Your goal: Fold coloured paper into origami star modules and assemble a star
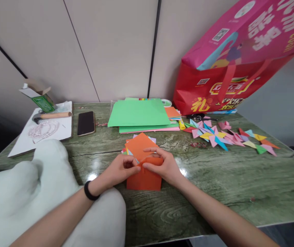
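An orange sheet of paper (144, 181) is between my two hands near the middle of the table, with part of it curling up. My left hand (121, 168) is closed, thumb and finger pinching the sheet's upper left part. From the other side my right hand (162, 164) grips the raised, curved part between thumb and fingers. Just beyond them lies another orange sheet (139, 142), on a small pile of coloured papers whose edges peek out. My fingers partly hide where the fold runs.
Green sheets (139, 113) lie behind, with a phone (86, 123) to their left. Folded paper pieces (214, 133) and a red bag (208, 89) are at right. A hammer (55, 115), beads (44, 129) and a small box (44, 101) lie at far left. A pale plush toy (51, 171) fills the near left.
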The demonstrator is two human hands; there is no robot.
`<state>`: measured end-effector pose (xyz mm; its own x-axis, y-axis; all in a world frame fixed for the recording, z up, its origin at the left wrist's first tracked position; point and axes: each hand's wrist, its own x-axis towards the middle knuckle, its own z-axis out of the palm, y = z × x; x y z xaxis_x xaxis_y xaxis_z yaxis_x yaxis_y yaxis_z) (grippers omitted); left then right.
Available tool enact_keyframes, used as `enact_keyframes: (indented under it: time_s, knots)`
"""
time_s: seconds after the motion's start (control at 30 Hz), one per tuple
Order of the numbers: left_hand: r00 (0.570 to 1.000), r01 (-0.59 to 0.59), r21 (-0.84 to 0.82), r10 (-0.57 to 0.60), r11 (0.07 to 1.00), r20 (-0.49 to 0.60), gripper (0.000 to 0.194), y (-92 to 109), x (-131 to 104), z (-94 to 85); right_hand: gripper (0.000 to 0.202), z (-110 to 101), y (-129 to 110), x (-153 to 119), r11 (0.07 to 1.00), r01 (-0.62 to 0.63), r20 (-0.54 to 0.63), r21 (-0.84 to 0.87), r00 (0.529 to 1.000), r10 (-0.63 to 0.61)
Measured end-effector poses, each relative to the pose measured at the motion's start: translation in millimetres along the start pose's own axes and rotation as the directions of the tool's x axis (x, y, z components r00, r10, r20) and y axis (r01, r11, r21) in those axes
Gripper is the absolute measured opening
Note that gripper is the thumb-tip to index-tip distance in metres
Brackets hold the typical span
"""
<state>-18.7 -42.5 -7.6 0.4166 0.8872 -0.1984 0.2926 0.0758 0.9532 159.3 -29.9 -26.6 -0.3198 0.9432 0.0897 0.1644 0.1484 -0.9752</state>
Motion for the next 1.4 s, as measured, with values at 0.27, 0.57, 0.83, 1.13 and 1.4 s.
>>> enact_keyframes:
  time_s: [0.27, 0.57, 0.83, 1.13, 1.4]
  knots:
    - [0.997, -0.010, 0.099, 0.018, 0.995, -0.080, 0.028, -1.9, 1.3, 1.7, 0.018, 3.6, 7.4, 2.4, 1.000, -0.014, -0.139, -0.012, 0.990, 0.012]
    - [0.991, 0.064, 0.017, -0.062, 0.998, -0.120, 0.028, -3.9, 3.1, 0.7, 0.019, 2.2, 13.8, 4.3, 0.996, -0.075, -0.121, 0.046, 0.989, 0.080]
    - [0.976, 0.173, -0.112, -0.186, 0.979, -0.114, 0.029, -4.2, 2.2, 1.4, 0.017, 4.4, 12.3, 3.2, 0.997, -0.064, -0.149, 0.041, 0.986, 0.069]
    - [0.981, 0.162, -0.117, -0.173, 0.980, -0.091, 0.025, -3.0, 1.7, 1.6, 0.015, 1.9, 11.7, 5.3, 1.000, -0.012, -0.093, 0.022, 0.996, 0.014]
    - [0.995, 0.068, 0.095, -0.061, 0.993, -0.077, 0.023, -4.2, 2.0, 1.2, 0.007, 1.1, 8.6, 3.0, 0.989, 0.071, 0.030, -0.126, 0.997, -0.068]
